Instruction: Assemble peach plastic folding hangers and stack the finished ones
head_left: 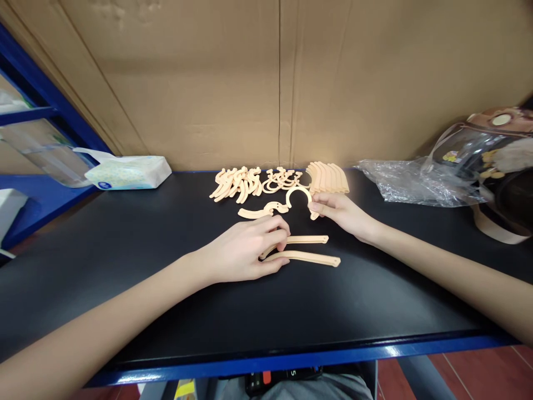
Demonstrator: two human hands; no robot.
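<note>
My left hand [254, 249] rests low over the black table, its fingers curled and its thumb on two long beige plastic strips, which look like clothes-hanger arms. The upper strip [308, 239] and the lower strip [312, 258] stick out to the right, each with a small hole near its end; their left ends are partly hidden by the fingers. My right hand [333, 210] pinches the lower end of a curved beige hook [298, 190] between thumb and fingers. Just behind my left hand lies a short curved piece [255, 213] beside a hooked piece [276, 207].
At the back are a pile of curved pieces [238, 183], a pile of hooks [283, 179] and a row of stacked strips [327, 178]. A tissue pack [129, 172] lies left; a clear plastic bag [420, 182] and a transparent bag [470, 147] are right. Cardboard [200, 83] stands behind.
</note>
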